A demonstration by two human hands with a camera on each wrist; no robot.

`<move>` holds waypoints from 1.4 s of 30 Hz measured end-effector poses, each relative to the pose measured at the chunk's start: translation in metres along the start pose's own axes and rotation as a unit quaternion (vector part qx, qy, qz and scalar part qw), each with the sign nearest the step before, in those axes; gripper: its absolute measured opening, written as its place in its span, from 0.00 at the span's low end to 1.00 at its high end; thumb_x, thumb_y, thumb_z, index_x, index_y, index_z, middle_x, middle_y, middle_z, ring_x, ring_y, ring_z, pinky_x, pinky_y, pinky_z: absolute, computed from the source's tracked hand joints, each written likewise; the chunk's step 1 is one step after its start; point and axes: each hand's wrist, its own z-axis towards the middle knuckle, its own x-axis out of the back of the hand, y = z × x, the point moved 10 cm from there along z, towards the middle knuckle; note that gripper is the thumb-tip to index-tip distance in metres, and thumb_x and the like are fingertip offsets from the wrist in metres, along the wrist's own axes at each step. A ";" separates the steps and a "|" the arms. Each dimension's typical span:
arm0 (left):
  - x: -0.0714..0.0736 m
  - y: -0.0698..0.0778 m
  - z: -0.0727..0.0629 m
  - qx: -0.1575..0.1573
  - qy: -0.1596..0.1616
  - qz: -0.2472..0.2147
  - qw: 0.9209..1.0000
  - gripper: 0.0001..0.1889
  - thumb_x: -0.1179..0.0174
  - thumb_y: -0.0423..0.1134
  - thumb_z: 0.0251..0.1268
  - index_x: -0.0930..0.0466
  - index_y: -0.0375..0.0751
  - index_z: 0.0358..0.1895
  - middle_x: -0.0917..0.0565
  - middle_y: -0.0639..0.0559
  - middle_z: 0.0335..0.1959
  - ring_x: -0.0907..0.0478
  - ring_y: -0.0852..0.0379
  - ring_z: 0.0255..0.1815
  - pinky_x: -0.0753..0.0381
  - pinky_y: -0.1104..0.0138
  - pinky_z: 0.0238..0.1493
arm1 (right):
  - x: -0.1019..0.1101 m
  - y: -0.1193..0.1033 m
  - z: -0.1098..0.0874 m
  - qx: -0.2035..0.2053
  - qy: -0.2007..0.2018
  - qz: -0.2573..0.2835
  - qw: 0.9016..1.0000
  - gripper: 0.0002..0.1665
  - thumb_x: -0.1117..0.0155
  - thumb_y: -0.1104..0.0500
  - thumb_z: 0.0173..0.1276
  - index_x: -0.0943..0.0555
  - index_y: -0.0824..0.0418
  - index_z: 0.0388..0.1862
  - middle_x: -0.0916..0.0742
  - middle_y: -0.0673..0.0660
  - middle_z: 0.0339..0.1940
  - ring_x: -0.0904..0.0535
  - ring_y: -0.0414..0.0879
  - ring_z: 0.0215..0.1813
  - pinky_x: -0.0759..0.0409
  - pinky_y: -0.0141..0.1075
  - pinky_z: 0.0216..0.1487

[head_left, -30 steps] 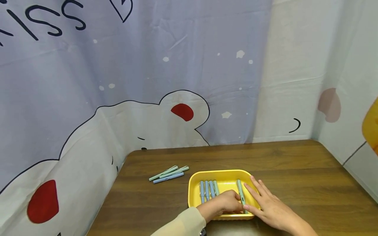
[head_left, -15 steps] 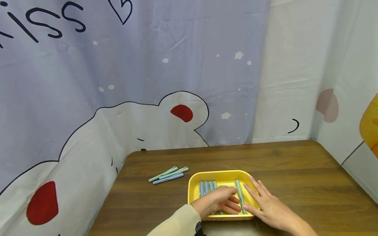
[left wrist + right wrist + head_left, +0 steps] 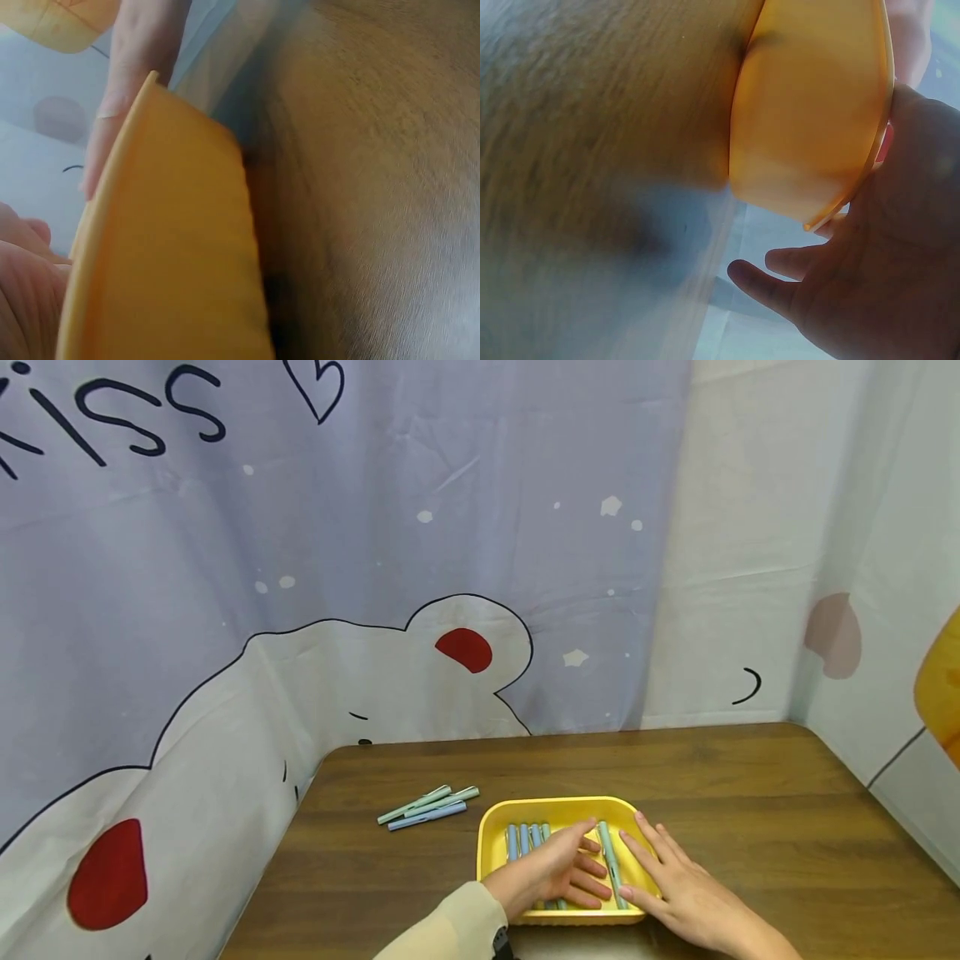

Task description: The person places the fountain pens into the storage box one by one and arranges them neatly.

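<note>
A yellow tray (image 3: 551,920) stands on the table, its outer wall filling much of both wrist views. Inside, on the left, blue pens (image 3: 512,842) and a green pen (image 3: 546,831) lie side by side, their lower parts partly hidden by my left hand. Another green pen (image 3: 611,864) lies apart on the right side. My left hand (image 3: 558,872) hovers over the tray's middle with fingers spread, holding nothing. Extended fingers of my right hand (image 3: 686,889) rest on the tray's right rim, close to that lone pen.
To the left of the tray, two green pens (image 3: 414,804) and a blue pen (image 3: 427,816) lie in a loose pile on the wooden table (image 3: 360,877). A printed curtain (image 3: 585,568) hangs behind the table's back edge.
My left hand has come away from the lone green pen at the right, moved slightly left, and spread its fingers. My right hand stays at the tray's rim.
</note>
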 end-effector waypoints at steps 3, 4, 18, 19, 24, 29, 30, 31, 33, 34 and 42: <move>0.010 0.011 -0.010 -0.020 -0.005 0.013 1.000 0.39 0.56 0.64 0.76 0.33 0.26 0.66 0.21 0.33 0.49 0.15 0.35 0.45 0.17 0.40 0.50 | -0.001 0.000 0.000 0.000 -0.003 0.003 1.000 0.41 0.42 0.37 0.75 0.35 0.55 0.79 0.41 0.63 0.83 0.42 0.73 0.76 0.29 0.72 0.58; 0.014 0.017 -0.014 -0.034 -0.005 0.028 0.999 0.38 0.56 0.63 0.76 0.33 0.27 0.66 0.20 0.33 0.50 0.15 0.37 0.46 0.17 0.41 0.50 | -0.001 0.000 0.000 0.000 -0.005 0.004 1.000 0.41 0.42 0.37 0.75 0.35 0.55 0.79 0.41 0.63 0.83 0.42 0.73 0.76 0.29 0.72 0.58; 0.128 0.112 -0.101 -0.324 0.177 0.464 0.806 0.13 0.44 0.40 0.78 0.19 0.45 0.58 0.17 0.53 0.51 0.21 0.58 0.50 0.18 0.58 0.53 | 0.000 -0.003 -0.002 0.008 0.002 -0.005 1.000 0.42 0.41 0.37 0.74 0.36 0.54 0.80 0.41 0.63 0.82 0.41 0.73 0.76 0.29 0.73 0.57; 0.138 0.113 -0.105 -0.327 0.195 0.481 0.790 0.12 0.44 0.40 0.78 0.19 0.45 0.58 0.17 0.54 0.51 0.21 0.58 0.51 0.18 0.57 0.53 | -0.001 -0.002 -0.002 0.007 -0.002 -0.004 1.000 0.42 0.42 0.37 0.75 0.36 0.54 0.80 0.41 0.63 0.83 0.41 0.72 0.77 0.29 0.73 0.57; 0.178 0.109 -0.115 -0.326 0.254 0.558 0.720 0.14 0.40 0.39 0.74 0.19 0.47 0.59 0.17 0.56 0.54 0.22 0.55 0.58 0.20 0.55 0.58 | -0.003 0.002 -0.001 -0.006 -0.018 0.006 1.000 0.42 0.44 0.35 0.75 0.38 0.52 0.81 0.43 0.62 0.83 0.44 0.71 0.78 0.31 0.75 0.58; 0.204 0.089 -0.112 -0.311 0.269 0.642 0.647 0.20 0.35 0.38 0.69 0.21 0.45 0.63 0.18 0.52 0.59 0.24 0.49 0.63 0.24 0.48 0.62 | -0.003 0.002 -0.002 -0.004 -0.014 0.006 1.000 0.42 0.44 0.35 0.75 0.37 0.53 0.80 0.43 0.62 0.83 0.43 0.72 0.78 0.30 0.74 0.57; 0.208 0.085 -0.111 -0.307 0.271 0.654 0.636 0.21 0.34 0.39 0.68 0.21 0.45 0.64 0.19 0.51 0.59 0.25 0.47 0.63 0.25 0.47 0.63 | -0.004 0.002 -0.002 -0.003 -0.014 0.006 1.000 0.42 0.44 0.35 0.75 0.37 0.53 0.80 0.42 0.62 0.83 0.43 0.72 0.77 0.30 0.74 0.57; 0.212 0.080 -0.111 -0.301 0.274 0.667 0.624 0.23 0.33 0.39 0.67 0.21 0.45 0.65 0.19 0.50 0.59 0.25 0.46 0.64 0.27 0.45 0.64 | -0.004 0.001 -0.002 -0.003 -0.014 0.006 1.000 0.42 0.44 0.35 0.75 0.37 0.53 0.80 0.42 0.62 0.83 0.43 0.72 0.77 0.30 0.74 0.57; 0.220 0.072 -0.110 -0.286 0.278 0.684 0.610 0.25 0.33 0.41 0.67 0.23 0.45 0.67 0.21 0.48 0.61 0.27 0.45 0.65 0.30 0.44 0.66 | -0.005 0.002 -0.002 -0.005 -0.015 0.007 1.000 0.42 0.44 0.35 0.75 0.37 0.53 0.80 0.42 0.62 0.83 0.43 0.72 0.78 0.31 0.75 0.57; 0.224 0.069 -0.110 -0.280 0.279 0.689 0.608 0.26 0.33 0.41 0.67 0.23 0.45 0.67 0.21 0.47 0.62 0.27 0.45 0.66 0.31 0.43 0.67 | -0.005 0.002 -0.002 -0.006 -0.015 0.008 1.000 0.42 0.44 0.35 0.75 0.37 0.53 0.80 0.43 0.61 0.83 0.43 0.72 0.78 0.31 0.75 0.57; 0.240 0.055 -0.111 -0.248 0.285 0.694 0.613 0.28 0.33 0.44 0.67 0.26 0.45 0.69 0.24 0.44 0.66 0.29 0.42 0.68 0.32 0.41 0.68 | -0.002 0.001 -0.002 -0.003 -0.009 0.004 1.000 0.42 0.43 0.36 0.75 0.36 0.54 0.80 0.42 0.62 0.83 0.43 0.72 0.77 0.31 0.74 0.58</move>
